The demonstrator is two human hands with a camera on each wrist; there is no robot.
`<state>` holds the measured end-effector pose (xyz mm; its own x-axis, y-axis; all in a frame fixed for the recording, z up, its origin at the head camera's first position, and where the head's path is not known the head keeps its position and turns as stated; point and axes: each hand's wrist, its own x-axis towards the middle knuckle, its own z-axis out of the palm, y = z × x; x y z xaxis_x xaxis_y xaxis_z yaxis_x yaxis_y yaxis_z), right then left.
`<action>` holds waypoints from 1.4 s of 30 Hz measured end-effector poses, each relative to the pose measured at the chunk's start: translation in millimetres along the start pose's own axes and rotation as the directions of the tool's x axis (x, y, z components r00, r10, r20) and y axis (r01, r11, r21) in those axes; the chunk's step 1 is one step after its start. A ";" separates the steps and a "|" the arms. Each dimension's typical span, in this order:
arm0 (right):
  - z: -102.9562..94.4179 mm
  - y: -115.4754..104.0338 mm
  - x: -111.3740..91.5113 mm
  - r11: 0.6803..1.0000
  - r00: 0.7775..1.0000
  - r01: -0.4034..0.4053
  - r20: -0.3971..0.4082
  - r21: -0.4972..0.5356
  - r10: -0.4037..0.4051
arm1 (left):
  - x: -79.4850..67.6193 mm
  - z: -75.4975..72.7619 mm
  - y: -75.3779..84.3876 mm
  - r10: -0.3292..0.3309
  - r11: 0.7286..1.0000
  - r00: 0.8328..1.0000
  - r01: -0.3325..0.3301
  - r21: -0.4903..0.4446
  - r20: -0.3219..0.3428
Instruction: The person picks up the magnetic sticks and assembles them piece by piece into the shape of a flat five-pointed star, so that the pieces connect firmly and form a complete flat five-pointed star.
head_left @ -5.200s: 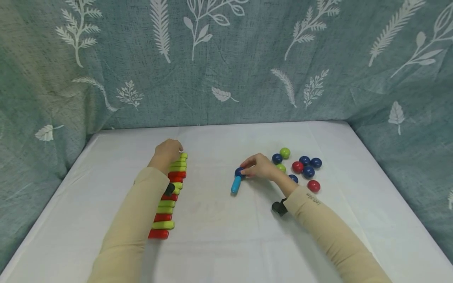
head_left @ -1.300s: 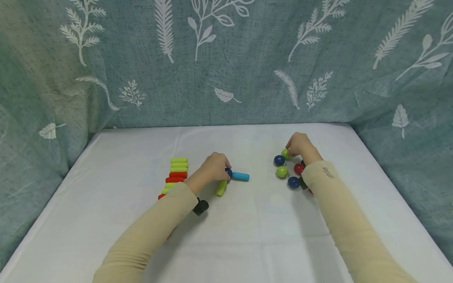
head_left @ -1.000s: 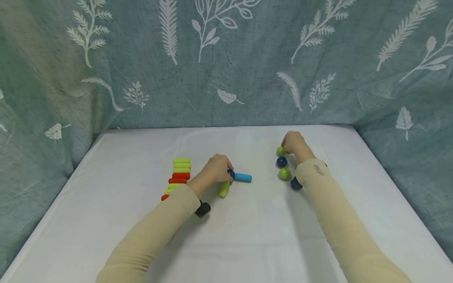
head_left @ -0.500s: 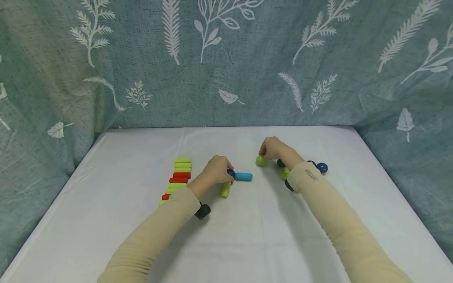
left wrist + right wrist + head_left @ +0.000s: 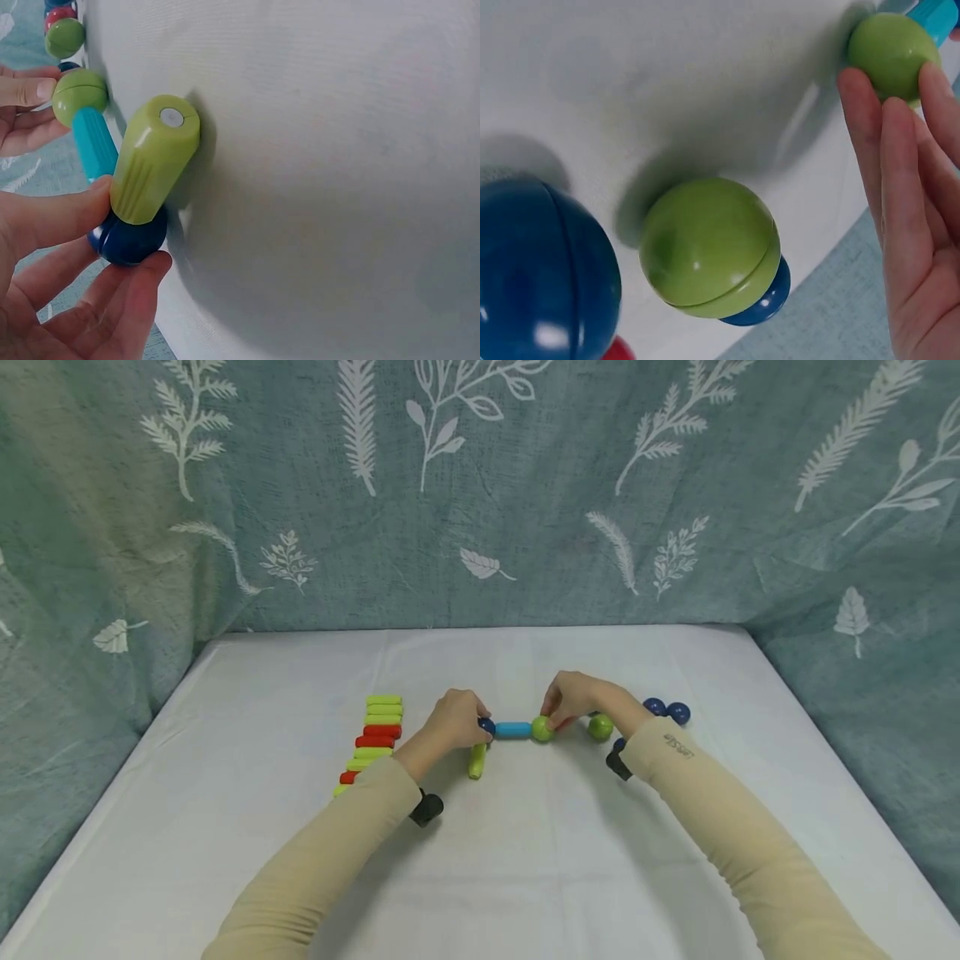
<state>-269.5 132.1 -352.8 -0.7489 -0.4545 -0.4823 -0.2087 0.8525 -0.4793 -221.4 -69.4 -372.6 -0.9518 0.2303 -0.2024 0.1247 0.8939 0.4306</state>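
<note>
A blue-green cloth (image 5: 540, 597) with white leaf pattern hangs across the upper frame and down both sides. Below it stands the bench (image 5: 495, 885), covered in white, softly lit.

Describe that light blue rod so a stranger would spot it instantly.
On the white table, look between the left hand and the right hand. There, the rod runs from a dark blue ball to a green ball. It is the only light blue piece; the other rods are green or red.

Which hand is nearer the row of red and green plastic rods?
Left. The left hand, holding a blue plastic ball, is right of that row; the right hand is farther right, holding a green plastic ball.
</note>
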 end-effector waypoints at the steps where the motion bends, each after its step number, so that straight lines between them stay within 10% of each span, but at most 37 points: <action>1: 0.9 0.0 0.0 1.000 1.000 0.008 -0.005 0.008 -0.008 | -0.3 -0.5 0.0 -0.004 1.000 1.000 0.004 -0.001 0.001; 28: 31.5 -10.4 -2.2 0.991 0.952 0.054 -0.305 0.121 -0.015 | -18.8 -6.6 -0.9 0.025 0.991 0.998 -0.033 0.132 0.059; 42: 63.8 -16.2 -34.0 0.953 0.965 0.261 -0.027 0.152 -0.260 | -42.4 4.0 12.6 0.028 0.972 0.999 -0.032 0.233 0.018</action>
<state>-200.5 117.3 -375.4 -0.6852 -0.6537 -0.3211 -0.2989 0.6545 -0.6945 -178.4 -66.4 -362.2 -0.9427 0.2625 -0.2059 0.2167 0.9511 0.2203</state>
